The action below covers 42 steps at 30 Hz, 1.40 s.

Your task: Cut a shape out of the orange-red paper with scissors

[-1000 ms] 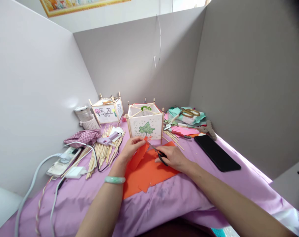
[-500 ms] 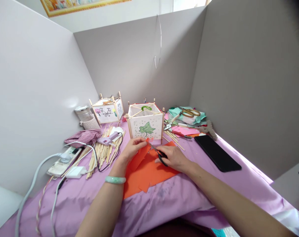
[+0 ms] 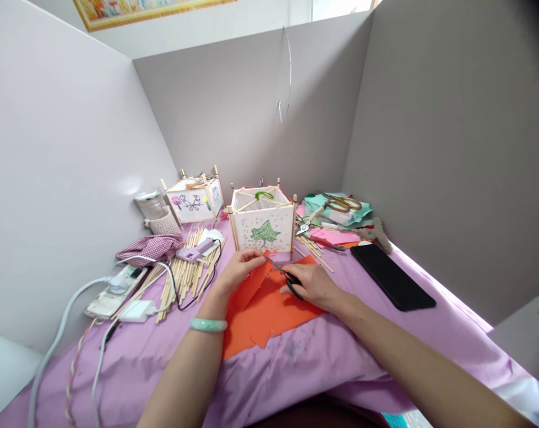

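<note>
Paper sheet (image 3: 278,315): was plain bright orange.
Held piece (image 3: 254,285): showed the same orange.
Small scissors (image 3: 294,288): had black handles, grey blades.
Bangle (image 3: 208,324): was pale green, mottled whitish.
Tablecloth (image 3: 305,368): was lilac, smudged bluish-grey near the front.
Front lantern (image 3: 263,224): had white panels and tan sticks; its near panel bore a green leaf among dark specks, orange-red marks below.
Loop (image 3: 264,195): was vivid green.
Rear lantern (image 3: 191,203): was white, with black line drawing, pinkish-purple flower, yellow-green patch.
Glue gun (image 3: 193,252): was pale lilac.
Bundled cloth (image 3: 148,249): carried a maroon-and-white check.
Phone (image 3: 391,276): was black.
Large scissors (image 3: 340,205): had golden-brown handles.
</note>
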Each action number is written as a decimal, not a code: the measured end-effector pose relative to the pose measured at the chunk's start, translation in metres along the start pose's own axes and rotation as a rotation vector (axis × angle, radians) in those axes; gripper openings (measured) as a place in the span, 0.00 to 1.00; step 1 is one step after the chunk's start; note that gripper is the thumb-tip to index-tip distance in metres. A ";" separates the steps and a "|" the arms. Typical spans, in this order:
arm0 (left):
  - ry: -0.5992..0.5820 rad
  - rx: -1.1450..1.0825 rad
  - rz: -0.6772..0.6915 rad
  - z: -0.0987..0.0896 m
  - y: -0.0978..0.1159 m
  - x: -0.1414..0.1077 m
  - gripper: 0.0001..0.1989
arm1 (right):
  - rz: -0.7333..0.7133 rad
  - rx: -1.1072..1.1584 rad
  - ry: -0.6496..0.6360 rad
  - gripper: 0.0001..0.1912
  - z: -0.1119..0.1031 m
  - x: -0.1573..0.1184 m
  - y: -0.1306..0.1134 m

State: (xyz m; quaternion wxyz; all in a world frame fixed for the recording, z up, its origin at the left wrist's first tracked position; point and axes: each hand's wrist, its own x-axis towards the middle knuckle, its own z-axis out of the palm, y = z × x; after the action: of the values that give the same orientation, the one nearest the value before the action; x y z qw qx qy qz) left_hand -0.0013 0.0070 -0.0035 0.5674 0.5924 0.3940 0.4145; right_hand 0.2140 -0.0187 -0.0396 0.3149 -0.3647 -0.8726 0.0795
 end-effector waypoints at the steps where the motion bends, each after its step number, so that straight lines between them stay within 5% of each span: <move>1: 0.000 0.003 0.000 0.000 0.000 0.000 0.11 | 0.000 -0.002 -0.003 0.20 0.000 0.000 0.000; 42: -0.054 0.088 0.024 0.001 0.000 -0.001 0.09 | -0.033 -0.046 0.027 0.22 0.002 -0.001 0.000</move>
State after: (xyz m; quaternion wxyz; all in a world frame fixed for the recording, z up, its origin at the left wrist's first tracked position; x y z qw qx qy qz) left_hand -0.0007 0.0057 -0.0033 0.5460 0.6325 0.3893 0.3876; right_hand 0.2132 -0.0187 -0.0417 0.3197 -0.3585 -0.8757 0.0492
